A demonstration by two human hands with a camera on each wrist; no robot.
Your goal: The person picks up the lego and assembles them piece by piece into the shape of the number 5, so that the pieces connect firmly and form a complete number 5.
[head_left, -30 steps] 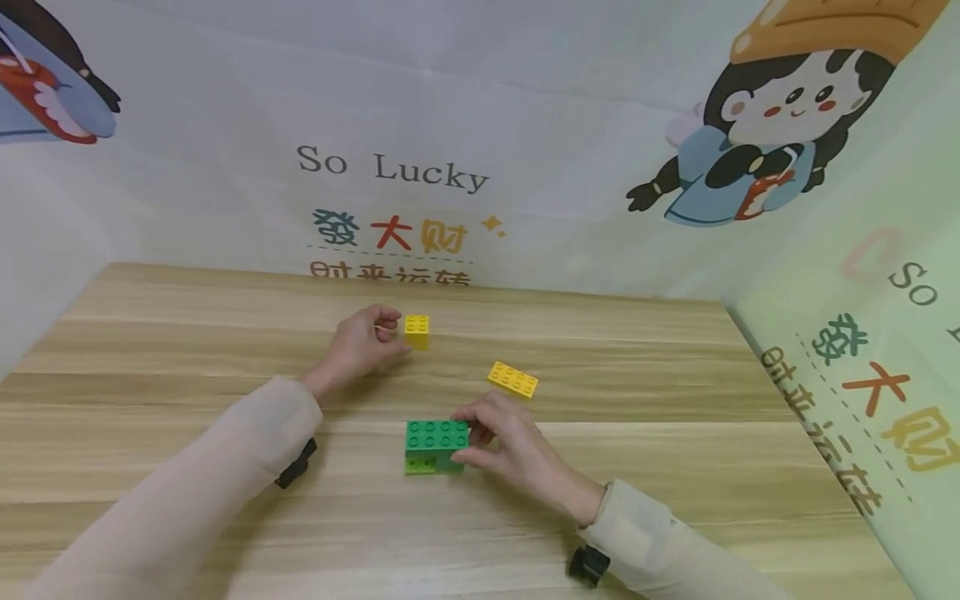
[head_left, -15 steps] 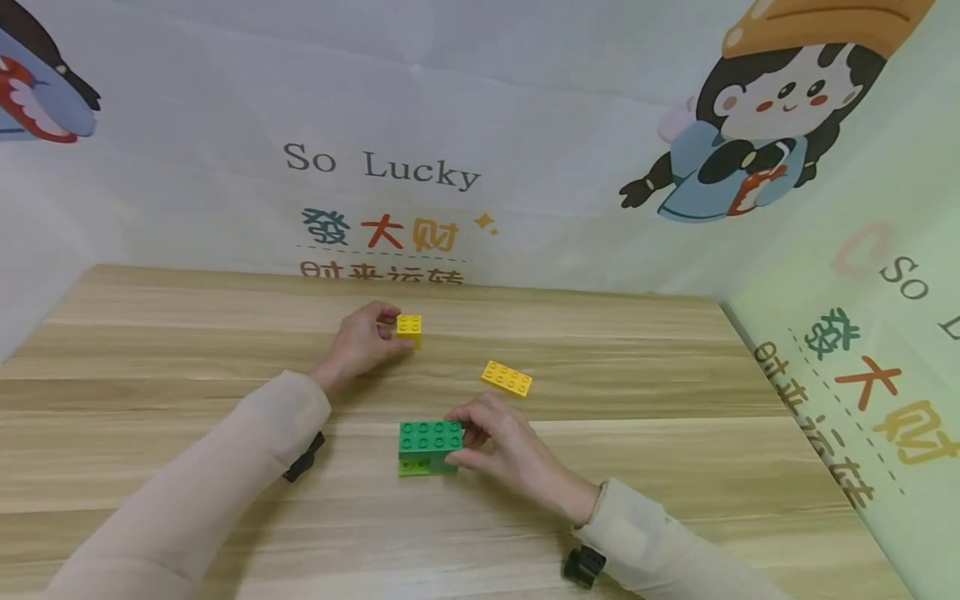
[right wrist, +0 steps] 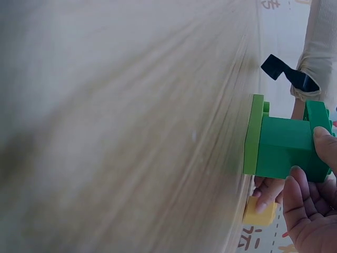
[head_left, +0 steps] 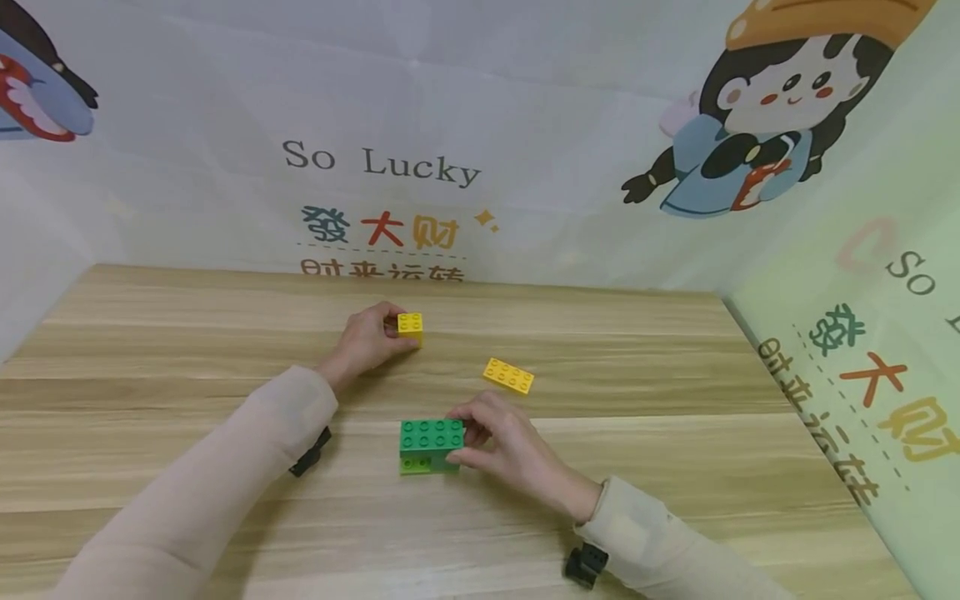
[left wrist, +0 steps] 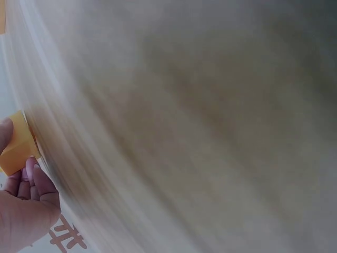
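At the far middle of the table, my left hand (head_left: 367, 340) pinches a small square yellow toy brick (head_left: 410, 323) between thumb and fingers. The left wrist view has this yellow brick (left wrist: 20, 145) at its left edge, the thumb on one side and fingertips on the other. Nearer the front, my right hand (head_left: 512, 442) grips the right end of a green brick stack (head_left: 431, 437). In the right wrist view the stack shows a thin light green plate (right wrist: 254, 134), a dark green block (right wrist: 284, 147) on it and a studded dark green brick (right wrist: 316, 118) on top.
A flat yellow eight-stud brick (head_left: 509, 376) lies on the wooden table (head_left: 675, 383), between the two hands and slightly right. Printed white sheets (head_left: 562, 242) stand along the back and right edges. Dark wrist mounts (head_left: 587, 566) hang under both sleeves.
My left hand has moved slightly right and its thumb and fingers have come together on the small yellow brick. The right hand stays on the green stack. The head view has shifted slightly.
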